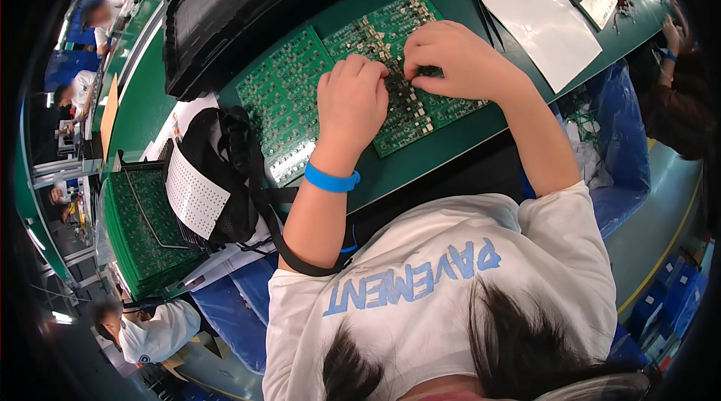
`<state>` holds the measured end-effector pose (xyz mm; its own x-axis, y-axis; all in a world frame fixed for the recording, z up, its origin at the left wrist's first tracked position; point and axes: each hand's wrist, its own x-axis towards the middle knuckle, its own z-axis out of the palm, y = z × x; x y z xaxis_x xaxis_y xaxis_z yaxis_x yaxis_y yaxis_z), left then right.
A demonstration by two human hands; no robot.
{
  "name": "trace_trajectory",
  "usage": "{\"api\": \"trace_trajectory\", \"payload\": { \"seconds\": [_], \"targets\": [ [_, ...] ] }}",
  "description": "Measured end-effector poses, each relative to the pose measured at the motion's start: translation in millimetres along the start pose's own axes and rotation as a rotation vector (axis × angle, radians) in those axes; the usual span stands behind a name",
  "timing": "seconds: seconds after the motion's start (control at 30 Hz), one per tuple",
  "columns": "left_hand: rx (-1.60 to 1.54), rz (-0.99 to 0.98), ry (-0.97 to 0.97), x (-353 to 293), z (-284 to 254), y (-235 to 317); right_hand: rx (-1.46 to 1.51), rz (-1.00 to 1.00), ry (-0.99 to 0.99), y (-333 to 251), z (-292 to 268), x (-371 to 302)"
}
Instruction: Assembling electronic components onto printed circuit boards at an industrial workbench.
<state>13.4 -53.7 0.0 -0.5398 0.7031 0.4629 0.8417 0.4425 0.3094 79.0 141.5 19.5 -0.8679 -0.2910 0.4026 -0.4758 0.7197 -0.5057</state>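
Observation:
Two green circuit boards lie side by side under my hands: a left board (279,97) with small parts in rows, and a right board (405,125) with several rows of pale connectors. My left hand (353,101) is over the seam between them, its fingers bent and pinched at the connector row; whatever they hold is too small to make out. Opposite it, my right hand (455,63) rests over the right board with fingers curled and thumb close to the fingertips, touching the same row. Anything between those fingertips is hidden. A blue band (331,178) circles my left wrist.
Behind the boards stands a black tray (225,18). Black tweezers (486,14) lie beside white paper (537,22) at the right. Stacked green boards (143,224) and a black strap bag (236,176) are at the left. A blue-lined bin (619,146) stands below the table's right edge.

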Motion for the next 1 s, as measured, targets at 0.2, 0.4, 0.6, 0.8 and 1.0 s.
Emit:
{"api": "trace_trajectory", "payload": {
  "seconds": [0.2,0.4,0.6,0.8,1.0],
  "targets": [
    [-0.055,0.049,-0.044,1.3,-6.9,7.7,-0.048,0.041,-0.045,-4.7,5.7,-5.9],
    [-0.06,0.098,-0.044,-0.2,-5.3,5.4,-0.213,-0.035,0.01,-8.1,11.7,-7.7],
    [-0.06,0.097,-0.052,-0.6,-2.7,6.5,-0.33,-0.048,0.045,-10.9,17.8,-11.9],
    [-0.062,0.128,0.01,-1.4,3.1,6.4,-0.328,0.002,0.079,-10.9,20.8,-13.0],
    [-0.162,0.104,-0.014,-0.7,3.6,5.2,-0.163,-0.006,0.056,-8.4,12.0,-17.1]
  ]
}}
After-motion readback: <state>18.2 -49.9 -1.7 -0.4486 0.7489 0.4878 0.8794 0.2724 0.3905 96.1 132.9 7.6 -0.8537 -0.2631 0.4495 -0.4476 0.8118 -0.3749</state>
